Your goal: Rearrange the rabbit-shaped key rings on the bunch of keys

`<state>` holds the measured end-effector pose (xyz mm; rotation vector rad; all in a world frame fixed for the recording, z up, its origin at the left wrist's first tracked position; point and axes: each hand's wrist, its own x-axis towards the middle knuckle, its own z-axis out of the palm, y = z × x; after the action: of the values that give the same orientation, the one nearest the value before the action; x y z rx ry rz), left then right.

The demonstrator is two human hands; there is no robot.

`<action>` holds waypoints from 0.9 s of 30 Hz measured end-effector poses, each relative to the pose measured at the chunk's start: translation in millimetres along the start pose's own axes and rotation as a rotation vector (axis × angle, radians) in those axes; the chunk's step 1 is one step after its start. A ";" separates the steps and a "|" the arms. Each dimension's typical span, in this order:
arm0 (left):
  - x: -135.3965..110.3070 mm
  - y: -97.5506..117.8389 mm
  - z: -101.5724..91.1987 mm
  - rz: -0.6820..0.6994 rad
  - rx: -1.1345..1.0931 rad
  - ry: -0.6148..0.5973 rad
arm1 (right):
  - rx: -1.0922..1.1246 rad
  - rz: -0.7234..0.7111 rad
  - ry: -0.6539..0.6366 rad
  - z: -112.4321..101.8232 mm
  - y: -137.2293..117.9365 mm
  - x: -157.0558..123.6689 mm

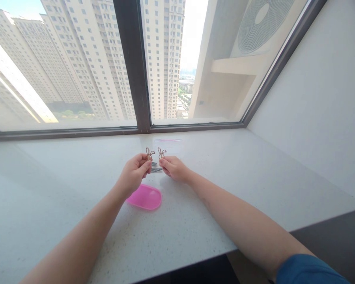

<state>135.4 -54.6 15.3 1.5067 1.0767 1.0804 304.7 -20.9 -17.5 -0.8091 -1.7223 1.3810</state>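
Observation:
My left hand (pixel 137 169) pinches a small brown wire clip (pixel 148 151) shaped like a rabbit's head, its two ears pointing up. A matching rabbit-shaped clip (pixel 161 151) stands upright between the thumb and fingers of my right hand (pixel 173 167). The two clips are held side by side, a little apart. Between and behind my hands, a few thin grey metal pieces (pixel 156 170) lie on the white counter, partly covered by my fingers. Under my left wrist rests a pink oval lid or shallow tray (pixel 148 197), its left end hidden by the wrist.
A clear plastic container (pixel 168 144) with a pink edge stands on the counter (pixel 213 165) near the window. Behind runs the dark window frame (pixel 143 79), and a white wall (pixel 322 98) closes the right side. The counter's front edge (pixel 189 265) lies below my right forearm.

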 end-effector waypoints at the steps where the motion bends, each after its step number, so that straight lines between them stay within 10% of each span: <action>1: 0.1 -0.5 -0.4 0.001 0.005 -0.001 | 0.032 0.002 -0.006 0.0 0.5 0.0; 27: 1.3 -5.2 0.2 -0.015 -0.013 -0.042 | 0.035 -0.057 -0.130 4.7 0.8 -3.4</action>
<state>135.2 -52.6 10.3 1.5019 1.0484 1.0397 302.4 -26.0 -19.4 -0.6594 -1.8008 1.4483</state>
